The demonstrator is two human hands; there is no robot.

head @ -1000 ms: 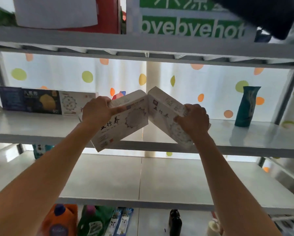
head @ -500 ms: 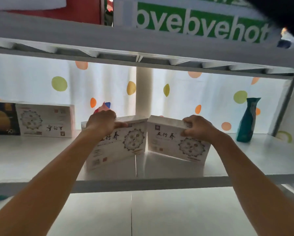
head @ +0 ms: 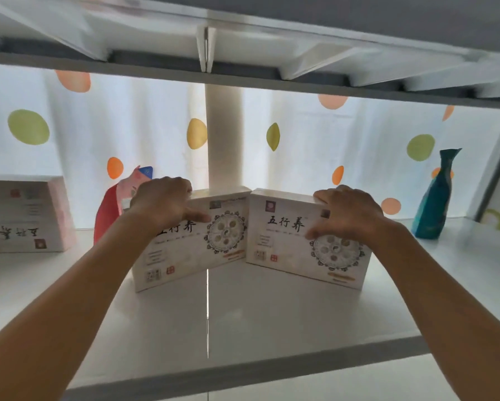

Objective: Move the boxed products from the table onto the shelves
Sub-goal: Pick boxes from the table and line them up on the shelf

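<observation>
Two white boxes with black characters and a round floral emblem stand upright side by side on the white shelf point(head: 243, 328), their inner edges touching. My left hand point(head: 163, 204) grips the top of the left box point(head: 196, 256), thumb on its front face. My right hand point(head: 347, 212) grips the top of the right box point(head: 295, 250), thumb pressed on the front. Both boxes angle slightly inward toward each other.
A matching white box point(head: 26, 215) stands upside down at the far left. A red and pink pouch point(head: 113, 206) sits behind my left hand. A teal pouch point(head: 436, 198) stands at the right. The upper shelf's underside point(head: 243, 47) hangs close above. A white post point(head: 224, 134) rises behind the boxes.
Both boxes went from tilted in the air in front of the shelf to standing on it. The view has moved closer and lower under the upper shelf.
</observation>
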